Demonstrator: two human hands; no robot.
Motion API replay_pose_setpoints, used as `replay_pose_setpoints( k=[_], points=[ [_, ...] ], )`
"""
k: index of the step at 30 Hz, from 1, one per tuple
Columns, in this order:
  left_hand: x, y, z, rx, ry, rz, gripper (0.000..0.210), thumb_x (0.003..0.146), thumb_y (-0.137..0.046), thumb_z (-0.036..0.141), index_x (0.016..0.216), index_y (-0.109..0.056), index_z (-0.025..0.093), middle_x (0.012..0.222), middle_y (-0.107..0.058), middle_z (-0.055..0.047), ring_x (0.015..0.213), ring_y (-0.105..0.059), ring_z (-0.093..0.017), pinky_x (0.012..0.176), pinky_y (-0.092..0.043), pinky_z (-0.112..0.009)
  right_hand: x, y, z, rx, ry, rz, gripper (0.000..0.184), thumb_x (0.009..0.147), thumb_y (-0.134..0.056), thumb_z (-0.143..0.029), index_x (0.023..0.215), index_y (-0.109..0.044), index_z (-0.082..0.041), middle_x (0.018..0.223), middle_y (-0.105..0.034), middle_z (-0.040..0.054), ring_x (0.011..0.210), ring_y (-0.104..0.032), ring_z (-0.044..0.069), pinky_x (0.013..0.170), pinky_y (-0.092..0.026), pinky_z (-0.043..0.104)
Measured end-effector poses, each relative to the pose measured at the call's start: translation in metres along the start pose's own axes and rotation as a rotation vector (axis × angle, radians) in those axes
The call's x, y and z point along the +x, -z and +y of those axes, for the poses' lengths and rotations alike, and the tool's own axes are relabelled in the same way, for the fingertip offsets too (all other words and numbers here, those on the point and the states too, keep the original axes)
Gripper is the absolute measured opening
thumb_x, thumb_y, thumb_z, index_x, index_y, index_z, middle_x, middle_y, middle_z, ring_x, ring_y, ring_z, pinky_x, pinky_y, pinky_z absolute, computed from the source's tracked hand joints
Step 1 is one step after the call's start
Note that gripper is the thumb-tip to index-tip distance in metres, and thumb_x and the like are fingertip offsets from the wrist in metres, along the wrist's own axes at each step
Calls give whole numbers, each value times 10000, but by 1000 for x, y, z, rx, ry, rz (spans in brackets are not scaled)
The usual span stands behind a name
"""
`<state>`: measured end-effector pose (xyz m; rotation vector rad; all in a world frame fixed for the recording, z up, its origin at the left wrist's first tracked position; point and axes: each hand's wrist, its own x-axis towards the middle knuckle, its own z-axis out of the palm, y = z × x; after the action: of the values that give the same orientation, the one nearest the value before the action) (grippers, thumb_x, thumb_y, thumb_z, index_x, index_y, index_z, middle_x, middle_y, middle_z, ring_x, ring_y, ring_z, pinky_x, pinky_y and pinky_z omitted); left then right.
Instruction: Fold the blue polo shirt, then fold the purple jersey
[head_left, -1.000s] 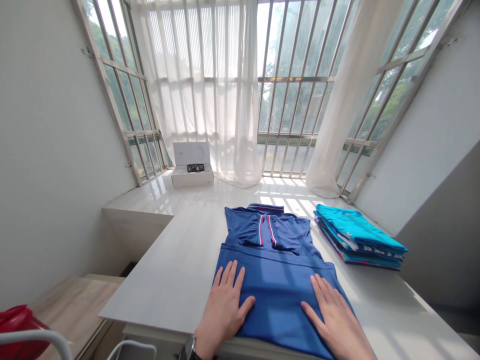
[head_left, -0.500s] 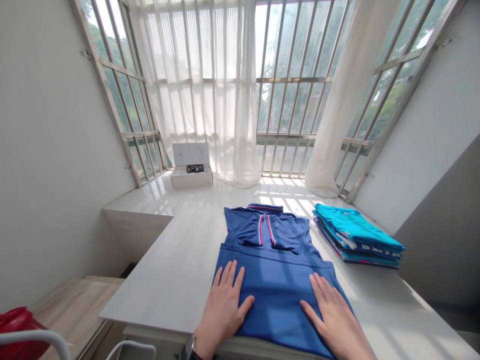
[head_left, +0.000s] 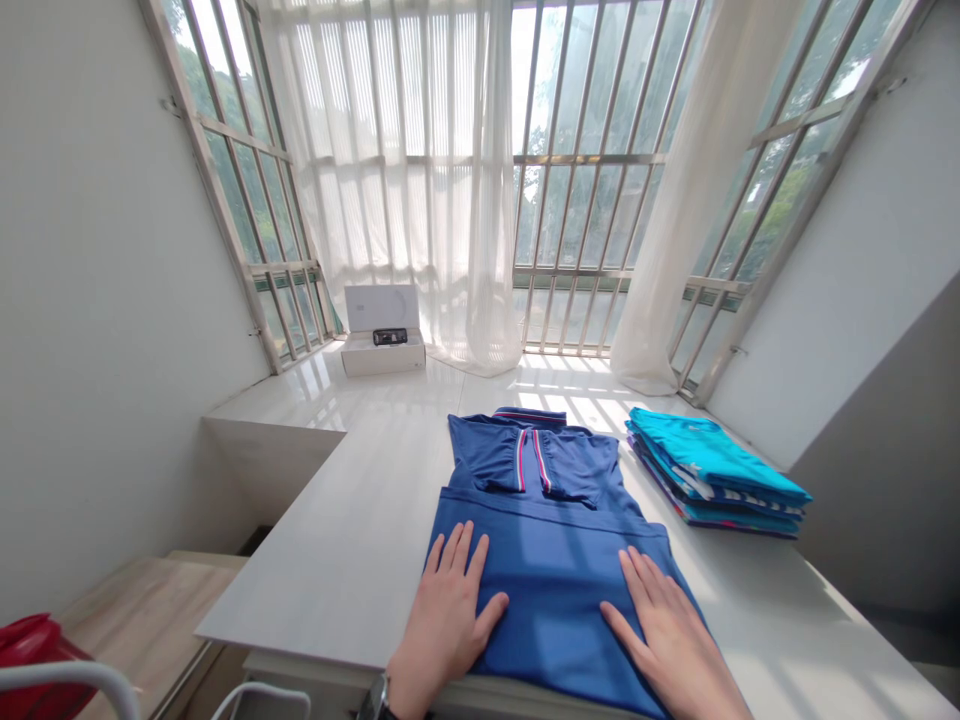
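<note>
A dark blue polo shirt [head_left: 555,580] lies on the white table, its sleeves with red and white striped cuffs folded inward and its lower part turned up over the body. The striped collar [head_left: 531,416] points toward the window. My left hand [head_left: 450,610] rests flat on the left side of the turned-up part, fingers stretched out and thumb apart. On the right side of the same fold, my right hand [head_left: 664,620] also lies flat, with its thumb spread. Neither hand grips the cloth.
Right of the shirt sits a stack of folded clothes [head_left: 716,470], bright turquoise on top. An open white box [head_left: 384,355] holding a black object stands near the curtain [head_left: 480,200]. The white table [head_left: 322,560] ends at left above a lower wooden surface [head_left: 142,610]. Something red [head_left: 41,665] lies lower left.
</note>
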<state>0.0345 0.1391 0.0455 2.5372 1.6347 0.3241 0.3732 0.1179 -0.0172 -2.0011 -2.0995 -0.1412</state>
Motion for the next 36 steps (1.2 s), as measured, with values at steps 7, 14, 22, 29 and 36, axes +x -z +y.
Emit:
replay_pose_setpoints(
  k=[7,14,22,29,36],
  points=[
    [0,-2,0,4,-3,24,706,1027,-366,623,1600,-364,210,1671,-279,-122,1524,-311,-349,1238,-291,-553,0,-3,2,7,12,31,823,950,-401,-698,1535,-468,-123,1595,-455,129,1473,-420,350,1216,-362,553],
    [2,-2,0,9,4,23,700,1022,-398,611,1591,-384,203,1670,-279,-130,1526,-306,-347,1238,-288,-550,3,4,-3,-11,-1,9,807,955,-390,-692,1533,-475,-136,1596,-452,118,1476,-419,332,1224,-344,539],
    [-19,-7,3,44,18,39,687,1026,-416,579,1593,-374,193,1670,-277,-134,1530,-299,-337,1238,-281,-542,-13,21,-18,-15,-26,-72,842,965,-381,-679,1559,-419,-83,1621,-399,145,1494,-387,335,1229,-329,530],
    [-32,-4,9,33,30,-2,692,1020,-435,582,1580,-402,177,1663,-284,-151,1529,-298,-352,1231,-290,-559,-29,25,-24,0,-15,-54,828,969,-399,-669,1538,-449,-69,1602,-426,171,1478,-410,349,1209,-358,535],
    [-54,6,-10,-34,-177,197,511,1028,-506,406,1507,-499,229,1585,-468,-109,1462,-435,-286,1183,-408,-489,-56,36,-14,128,142,256,590,1004,-482,-491,1522,-448,-210,1554,-509,121,1423,-487,303,1143,-444,450]
  ],
)
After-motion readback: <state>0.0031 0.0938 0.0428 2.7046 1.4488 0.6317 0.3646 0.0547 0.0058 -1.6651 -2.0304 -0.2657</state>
